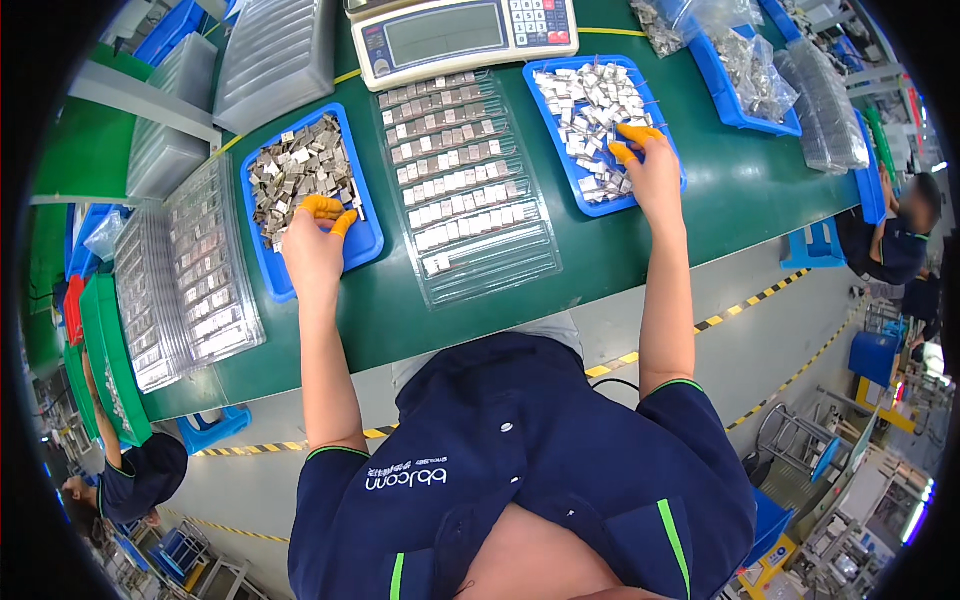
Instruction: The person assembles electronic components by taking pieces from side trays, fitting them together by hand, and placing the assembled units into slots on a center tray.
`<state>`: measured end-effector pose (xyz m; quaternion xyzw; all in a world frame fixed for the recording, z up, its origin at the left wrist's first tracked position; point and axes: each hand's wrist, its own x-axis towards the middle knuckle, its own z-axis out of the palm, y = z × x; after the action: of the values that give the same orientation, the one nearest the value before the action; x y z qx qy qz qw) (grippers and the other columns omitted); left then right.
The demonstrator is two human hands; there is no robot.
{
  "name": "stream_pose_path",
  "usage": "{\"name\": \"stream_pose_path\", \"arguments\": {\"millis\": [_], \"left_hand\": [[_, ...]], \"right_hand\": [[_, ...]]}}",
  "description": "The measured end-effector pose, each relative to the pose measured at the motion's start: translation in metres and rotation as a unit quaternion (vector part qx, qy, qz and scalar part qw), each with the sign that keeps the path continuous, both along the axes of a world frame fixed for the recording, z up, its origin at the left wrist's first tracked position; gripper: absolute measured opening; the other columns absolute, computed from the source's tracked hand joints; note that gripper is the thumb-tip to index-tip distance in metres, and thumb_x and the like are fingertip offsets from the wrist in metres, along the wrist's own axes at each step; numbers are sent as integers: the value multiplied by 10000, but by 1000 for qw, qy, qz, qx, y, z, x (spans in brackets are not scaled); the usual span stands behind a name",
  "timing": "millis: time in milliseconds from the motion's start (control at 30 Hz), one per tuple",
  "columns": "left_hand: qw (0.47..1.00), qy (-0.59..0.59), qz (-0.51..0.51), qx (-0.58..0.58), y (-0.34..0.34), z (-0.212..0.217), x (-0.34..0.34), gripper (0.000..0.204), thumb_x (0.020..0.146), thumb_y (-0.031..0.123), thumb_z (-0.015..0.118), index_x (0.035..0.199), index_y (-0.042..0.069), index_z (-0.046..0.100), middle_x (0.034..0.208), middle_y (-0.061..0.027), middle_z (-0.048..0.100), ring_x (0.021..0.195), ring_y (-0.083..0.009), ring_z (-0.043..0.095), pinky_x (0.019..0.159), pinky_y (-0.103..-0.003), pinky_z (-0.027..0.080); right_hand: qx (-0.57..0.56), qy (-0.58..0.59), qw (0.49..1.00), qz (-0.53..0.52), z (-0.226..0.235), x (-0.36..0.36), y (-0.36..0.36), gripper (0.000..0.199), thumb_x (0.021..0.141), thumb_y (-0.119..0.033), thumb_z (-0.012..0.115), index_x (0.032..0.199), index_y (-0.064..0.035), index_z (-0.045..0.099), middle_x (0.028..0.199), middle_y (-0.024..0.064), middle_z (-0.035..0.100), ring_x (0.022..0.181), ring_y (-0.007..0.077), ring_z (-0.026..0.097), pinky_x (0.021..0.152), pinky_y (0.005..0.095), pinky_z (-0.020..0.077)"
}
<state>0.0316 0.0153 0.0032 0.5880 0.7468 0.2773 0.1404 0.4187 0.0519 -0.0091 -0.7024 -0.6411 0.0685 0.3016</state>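
My left hand (315,250), with yellow finger cots, reaches into a blue tray (371,243) heaped with small metal connector pieces (300,165). Its fingertips are slightly apart over the pieces; no held piece can be made out. In a second blue tray (598,208) on the right lie small white-and-silver connector pieces (588,95). There my right hand (657,180), also in yellow cots, dips thumb and forefinger, spread apart, among the pieces. Between both trays lies a clear plastic blister tray (490,285), its upper rows filled with connector pieces and its lowest row holding a few at the left.
A weighing scale (450,40) stands behind the blister tray on the green table (400,345). Filled blister trays (190,280) lie left; a tall stack of clear trays (275,65) stands behind. At right is a blue bin (755,118) with bagged parts. Other people work at both sides.
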Motion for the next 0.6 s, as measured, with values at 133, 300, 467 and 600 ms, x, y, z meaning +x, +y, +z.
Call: {"name": "stream_pose_path", "arguments": {"millis": [133, 300, 467, 600], "left_hand": [[999, -39, 17, 9, -6, 4, -2, 248, 679, 111, 740, 899, 45, 646, 769, -87, 661, 663, -171, 627, 607, -295, 482], [955, -293, 37, 35, -17, 6, -5, 283, 776, 31, 657, 1052, -9, 612, 871, -102, 660, 775, -156, 639, 681, -241, 509], [856, -516, 21, 27, -30, 21, 24, 274, 808, 8, 606, 1074, -53, 580, 928, -136, 637, 820, -191, 637, 721, -234, 519], [793, -609, -13, -17, -33, 20, 52, 286, 819, 22, 593, 1087, -68, 555, 949, -147, 628, 821, -199, 633, 724, -232, 517]], "right_hand": [[-43, -39, 997, -40, 0, 1, 4, 195, 699, -75, 677, 864, 25, 649, 889, 175, 622, 788, 310, 606, 701, 368, 479], [-53, -39, 996, -56, 13, -7, 1, 198, 683, -90, 685, 855, 6, 663, 824, 157, 645, 743, 299, 624, 691, 355, 494], [2, -37, 997, -63, 15, -10, -7, 198, 682, -117, 698, 859, -30, 678, 790, 125, 649, 710, 250, 630, 664, 328, 496], [-25, 222, 975, -23, 50, -51, -26, 220, 746, -61, 669, 956, 2, 646, 779, 102, 654, 678, 175, 635, 640, 257, 499]]}}
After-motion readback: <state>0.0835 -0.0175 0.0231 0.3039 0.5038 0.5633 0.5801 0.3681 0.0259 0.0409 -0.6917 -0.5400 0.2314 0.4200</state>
